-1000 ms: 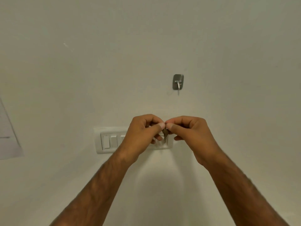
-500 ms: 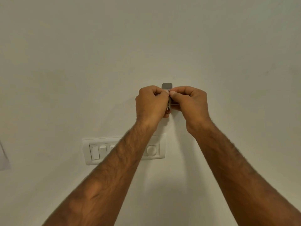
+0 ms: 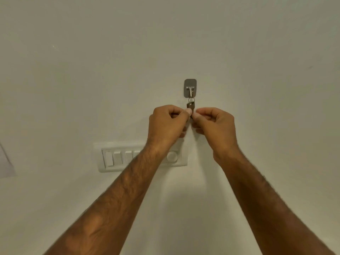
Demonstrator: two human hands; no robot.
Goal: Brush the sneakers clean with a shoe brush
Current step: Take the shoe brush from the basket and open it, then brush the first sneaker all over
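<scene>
No sneakers and no shoe brush are in view. I face a plain wall. A small key (image 3: 191, 105) on a ring hangs from a metal wall hook (image 3: 190, 88). My left hand (image 3: 168, 124) and my right hand (image 3: 214, 127) are raised side by side just below the hook. Thumb and fingertips of both hands pinch the lower part of the key, which is partly hidden between them.
A white switch plate (image 3: 117, 157) with several rocker switches and a round dial is on the wall below the hands, partly covered by my left forearm. A sheet of paper (image 3: 5, 164) sits at the left edge.
Both hands rose from in front of the switch plate to the hook, then dropped a little. The key's ring now hangs on the hook, and the hook is uncovered.
</scene>
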